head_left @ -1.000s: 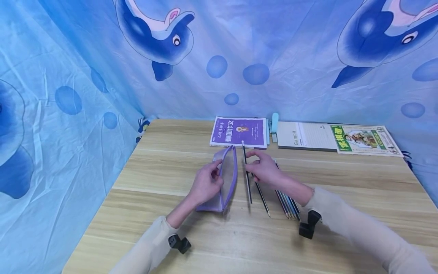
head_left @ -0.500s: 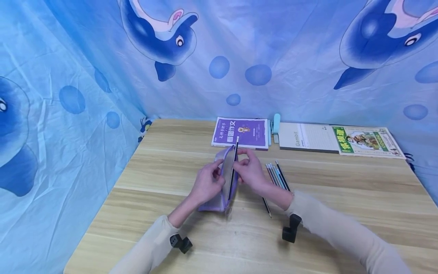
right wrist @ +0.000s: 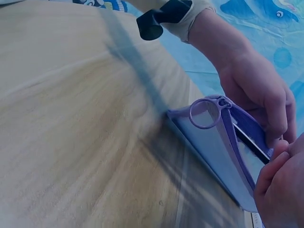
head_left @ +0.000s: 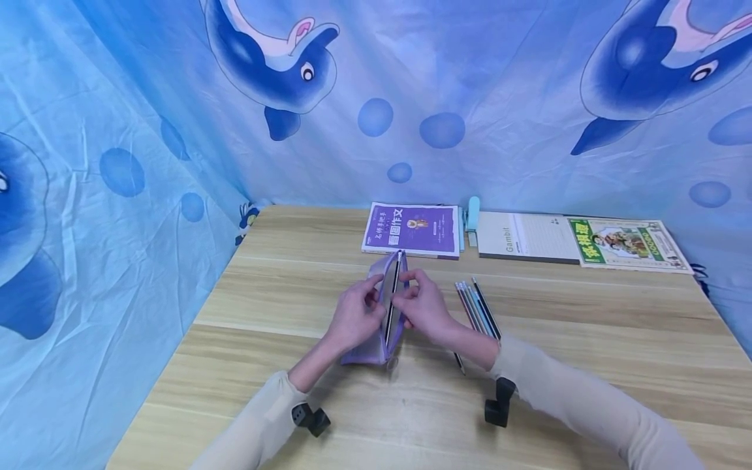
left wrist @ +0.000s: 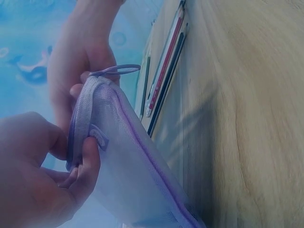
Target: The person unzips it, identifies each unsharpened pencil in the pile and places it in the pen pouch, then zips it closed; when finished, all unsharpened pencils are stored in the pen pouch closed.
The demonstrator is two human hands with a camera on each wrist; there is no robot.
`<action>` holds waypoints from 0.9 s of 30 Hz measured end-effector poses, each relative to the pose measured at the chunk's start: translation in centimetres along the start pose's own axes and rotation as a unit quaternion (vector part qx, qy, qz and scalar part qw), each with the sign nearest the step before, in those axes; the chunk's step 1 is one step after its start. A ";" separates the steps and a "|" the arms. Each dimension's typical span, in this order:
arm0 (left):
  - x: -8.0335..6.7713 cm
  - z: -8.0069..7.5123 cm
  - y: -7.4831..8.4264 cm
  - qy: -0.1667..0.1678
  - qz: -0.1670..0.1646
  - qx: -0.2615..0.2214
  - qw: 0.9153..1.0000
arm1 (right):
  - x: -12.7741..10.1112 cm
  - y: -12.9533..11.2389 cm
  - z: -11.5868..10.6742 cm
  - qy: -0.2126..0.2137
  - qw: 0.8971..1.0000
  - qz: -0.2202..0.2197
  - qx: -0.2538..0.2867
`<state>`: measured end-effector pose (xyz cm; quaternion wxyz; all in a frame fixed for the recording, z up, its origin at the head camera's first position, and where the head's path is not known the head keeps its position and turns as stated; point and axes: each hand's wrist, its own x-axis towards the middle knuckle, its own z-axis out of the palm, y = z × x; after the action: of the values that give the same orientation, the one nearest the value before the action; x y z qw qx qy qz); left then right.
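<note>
A mesh pencil pouch with purple trim [head_left: 365,351] stands on the table with its zipped mouth gaping upward. My left hand [head_left: 355,313] pinches the near left edge of that mouth, thumb and fingertips on the zip band in the left wrist view. A dark pencil [head_left: 390,324] lies lengthwise inside the mouth, its white-tipped end by the far corner. My right hand [head_left: 429,310] pinches this pencil at the right side of the opening, fingertips at the pouch rim. In the right wrist view the pencil [right wrist: 251,142] shows between the two zip edges, beside a purple ring pull [right wrist: 205,114].
Several pencils [head_left: 474,307] lie side by side right of my right hand. Another dark pencil [head_left: 459,363] lies partly under the right forearm. Along the back stand a purple book [head_left: 411,228], a light-blue stapler-like item [head_left: 472,214], a notepad [head_left: 529,235] and a green-and-white booklet [head_left: 628,243].
My right hand has carried the dark pencil leftward from beside the pouch and lowered it into the open mouth. The left hand has kept its hold on the pouch edge.
</note>
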<state>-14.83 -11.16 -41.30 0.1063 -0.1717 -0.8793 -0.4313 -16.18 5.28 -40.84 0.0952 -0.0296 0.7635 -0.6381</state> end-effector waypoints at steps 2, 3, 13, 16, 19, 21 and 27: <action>0.0 0.0 0.0 0.000 0.001 -0.001 1.000 | 0.0 0.0 0.0 -0.005 1.000 0.003 -0.004; 0.0 0.0 0.0 0.000 -0.001 -0.002 1.000 | 0.0 0.0 -0.1 -0.007 1.000 0.005 -0.007; 0.1 -0.1 0.1 -0.003 0.001 -0.004 1.000 | 0.4 -0.2 -1.0 -0.032 0.999 0.000 -0.036; 0.1 -0.1 0.1 -0.002 0.008 -0.010 1.000 | 0.7 -0.4 -2.4 -0.035 0.998 0.000 -0.055; 0.2 0.0 0.1 -0.003 0.008 -0.012 1.000 | 1.0 -0.6 -4.3 -0.040 0.995 0.008 -0.086; 0.2 0.0 0.1 -0.005 0.005 -0.012 1.000 | 1.1 -0.5 -5.8 -0.043 0.993 0.015 -0.111; 0.2 0.1 0.1 -0.006 0.002 -0.015 1.000 | 1.0 0.5 -10.3 -0.079 0.976 0.011 -0.204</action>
<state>-14.93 -11.04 -41.22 0.0997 -0.1773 -0.8731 -0.4431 -19.00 15.18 -39.69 0.1536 -0.0904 0.8680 -0.4634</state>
